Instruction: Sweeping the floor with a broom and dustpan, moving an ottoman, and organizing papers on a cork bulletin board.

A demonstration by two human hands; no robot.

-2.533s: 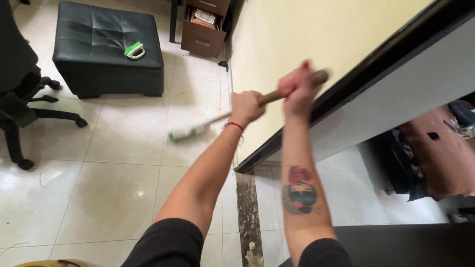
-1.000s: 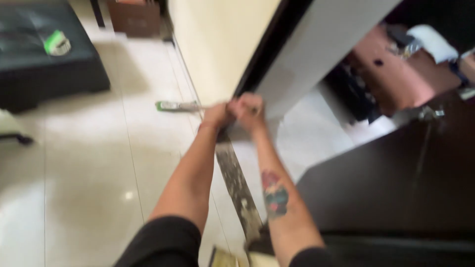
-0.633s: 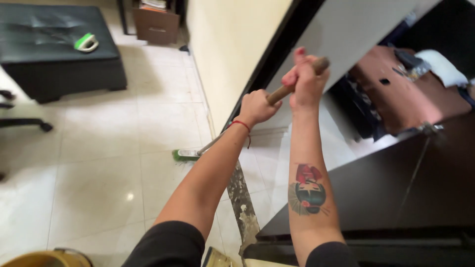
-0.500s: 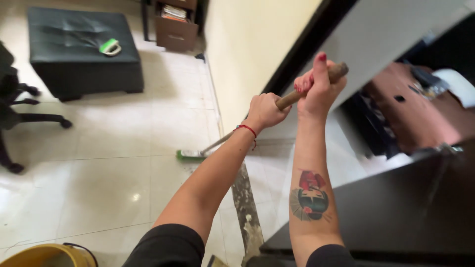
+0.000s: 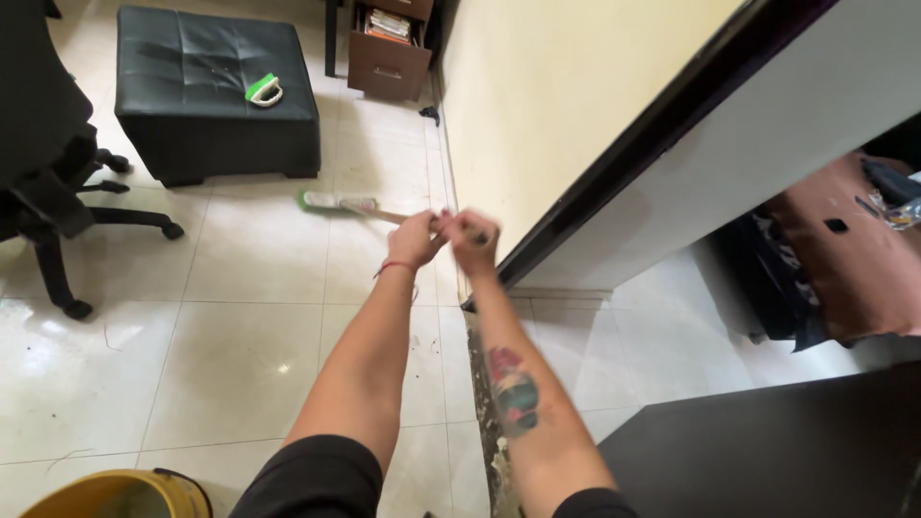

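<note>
Gripping the broom (image 5: 331, 202) handle, left hand (image 5: 414, 240) and right hand (image 5: 472, 240) closed side by side. Best swept flat along the wall (image 5: 547, 105), short of the ottoman (image 5: 216, 96).

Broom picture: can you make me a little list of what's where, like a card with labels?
left hand: wrapped around the broom handle
right hand: wrapped around the same handle, beside the left
broom: green head low over the pale floor tiles, near the wall
ottoman: black, with a green and white hand brush on top
office chair: black, at the left edge
bucket: yellow, bottom left corner
</note>
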